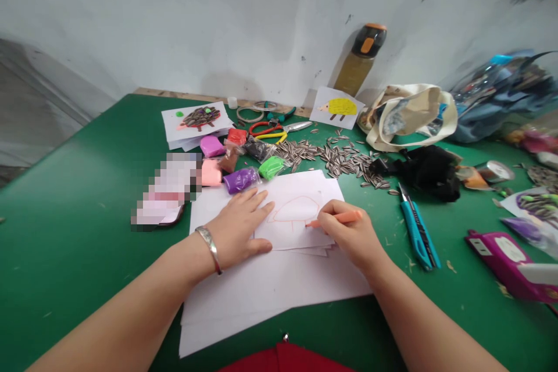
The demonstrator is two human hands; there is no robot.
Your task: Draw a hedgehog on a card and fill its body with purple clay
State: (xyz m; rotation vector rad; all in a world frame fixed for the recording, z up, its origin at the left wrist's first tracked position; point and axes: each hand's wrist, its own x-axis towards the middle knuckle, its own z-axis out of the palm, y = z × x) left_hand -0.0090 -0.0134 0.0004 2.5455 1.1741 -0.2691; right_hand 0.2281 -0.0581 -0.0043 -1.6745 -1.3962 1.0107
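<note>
Flat on the white paper [244, 279], my left hand [238, 226] has its fingers spread and holds nothing. My right hand [351, 232] grips an orange marker [346, 217], its tip touching a smaller white sheet [290, 238] on top of the stack. Thin orange lines on that sheet form a rounded body with a pointed left end and short strokes below. Packets of clay lie just behind the paper, among them a purple one [241, 179] and a green one [271, 167].
Sunflower seeds [344, 160], scissors [296, 127] and a bottle [360, 61] are at the back. A blue cutter [418, 232] and magenta case [514, 264] lie right, near a cloth bag [410, 113]. A phone [168, 189] lies left. A yellow hedgehog picture [336, 107] leans behind.
</note>
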